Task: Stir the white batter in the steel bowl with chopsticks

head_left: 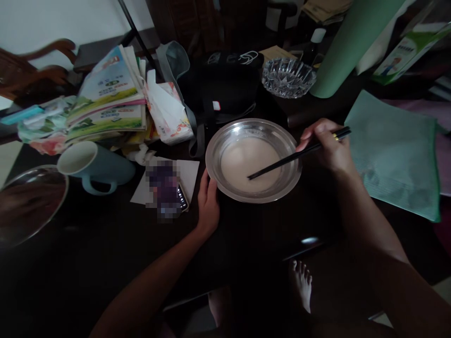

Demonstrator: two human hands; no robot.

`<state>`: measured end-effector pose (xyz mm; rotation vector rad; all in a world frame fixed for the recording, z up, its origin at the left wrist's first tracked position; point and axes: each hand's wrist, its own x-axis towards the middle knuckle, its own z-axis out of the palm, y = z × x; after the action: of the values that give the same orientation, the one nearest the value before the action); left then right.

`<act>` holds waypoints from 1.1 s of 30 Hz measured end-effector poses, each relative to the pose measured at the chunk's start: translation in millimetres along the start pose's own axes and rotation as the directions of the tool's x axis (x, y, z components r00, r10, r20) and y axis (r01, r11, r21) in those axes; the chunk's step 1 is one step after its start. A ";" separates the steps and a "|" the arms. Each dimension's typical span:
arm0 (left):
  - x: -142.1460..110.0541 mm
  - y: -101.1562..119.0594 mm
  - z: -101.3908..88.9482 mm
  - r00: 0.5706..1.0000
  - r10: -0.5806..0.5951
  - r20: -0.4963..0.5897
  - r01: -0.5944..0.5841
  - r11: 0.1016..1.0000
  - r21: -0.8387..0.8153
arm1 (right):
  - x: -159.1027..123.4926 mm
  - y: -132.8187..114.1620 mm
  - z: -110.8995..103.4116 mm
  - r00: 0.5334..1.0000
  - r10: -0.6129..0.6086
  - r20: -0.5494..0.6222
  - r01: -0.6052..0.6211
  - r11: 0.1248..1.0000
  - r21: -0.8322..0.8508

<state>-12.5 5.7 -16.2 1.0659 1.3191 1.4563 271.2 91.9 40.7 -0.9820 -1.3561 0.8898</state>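
A wide-rimmed metal bowl [254,195] stands on the dark table with a pale, milky liquid [243,162] in it. My left hand [208,206] holds the bowl at its left side, its fingertips up against the rim and partly hidden there. In my right hand [327,143] is a pair of black chopsticks [282,164] with gold bands near the top. The fingers are closed round them, above and to the right of the bowl. Their tips reach the liquid near the middle of the bowl. A phone [182,196], partly blurred out, lies on white paper [192,171] left of my left hand.
A blue-grey mug [114,169] lies tilted by another metal bowl [63,197] at left. Behind are stacked books [109,94], a tissue pack [169,112], a black bag [225,84] and a glass dish [287,80]. A green mesh pouch [394,150] lies at right.
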 end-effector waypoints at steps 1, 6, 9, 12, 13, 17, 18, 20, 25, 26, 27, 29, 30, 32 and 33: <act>0.1 -0.1 0.1 1.000 0.002 -0.001 -0.002 1.000 0.000 | -1.2 -0.7 1.2 0.999 0.012 0.043 -0.011 1.000 -0.018; -0.1 -1.7 0.3 1.000 0.005 0.014 -0.005 1.000 -0.018 | 3.1 2.1 -3.1 0.988 -0.062 -0.143 0.051 0.996 -0.077; -0.2 -0.7 0.1 1.000 0.004 0.009 -0.004 1.000 -0.011 | 4.2 2.8 -4.4 0.979 -0.066 -0.194 0.067 0.998 -0.003; -0.1 0.8 -0.1 1.000 0.006 0.005 -0.006 1.000 -0.002 | -0.1 0.1 0.1 1.000 0.007 -0.030 -0.006 1.000 0.011; 0.0 0.9 -0.1 1.000 0.006 0.004 -0.006 1.000 -0.003 | -1.3 -0.7 1.5 1.000 0.018 0.021 -0.017 1.000 -0.020; 0.0 -1.2 0.5 1.000 0.002 0.005 -0.002 1.000 -0.025 | 1.8 1.1 -1.2 0.997 -0.045 -0.069 0.037 0.992 -0.125; 0.1 -2.0 0.6 1.000 0.001 0.005 0.000 1.000 -0.029 | 3.7 2.3 -3.1 0.987 -0.073 -0.142 0.058 0.992 -0.113; 0.1 -3.5 0.6 1.000 -0.006 0.005 0.006 0.999 -0.038 | 6.2 3.7 -5.7 0.968 -0.092 -0.232 0.080 0.995 -0.060; 0.0 -4.5 -0.4 1.000 -0.025 -0.013 0.024 0.999 -0.040 | -0.9 -1.6 1.0 1.000 0.023 -0.007 -0.023 1.000 -0.012; -0.1 -4.3 -0.5 1.000 -0.024 -0.013 0.023 0.999 -0.037 | -2.2 -2.7 2.4 0.999 0.025 0.030 -0.024 0.999 -0.042; -0.2 -4.0 -0.5 1.000 -0.021 -0.010 0.020 0.999 -0.034 | -2.6 -3.1 2.9 0.999 0.019 0.037 -0.016 0.997 -0.077; -0.5 -3.3 -0.4 1.000 -0.012 0.000 0.012 0.999 -0.032 | -0.6 -1.9 1.1 0.999 -0.019 -0.039 0.014 0.993 -0.120; -0.6 -2.9 -0.3 1.000 -0.009 0.005 0.009 0.999 -0.032 | 1.4 -0.5 -0.6 0.993 -0.043 -0.107 0.030 0.993 -0.115; -0.7 -2.4 -0.1 1.000 -0.008 0.012 0.009 0.999 -0.032 | 5.0 2.3 -3.8 0.972 -0.068 -0.225 0.055 0.996 -0.065; -0.7 -2.3 0.0 1.000 -0.010 0.014 0.010 0.999 -0.032 | 5.9 3.1 -4.4 0.967 -0.063 -0.249 0.055 0.998 -0.039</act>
<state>-12.3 5.1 -18.6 1.0460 1.2853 1.4553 275.9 98.2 40.0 -1.0361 -1.1808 0.6766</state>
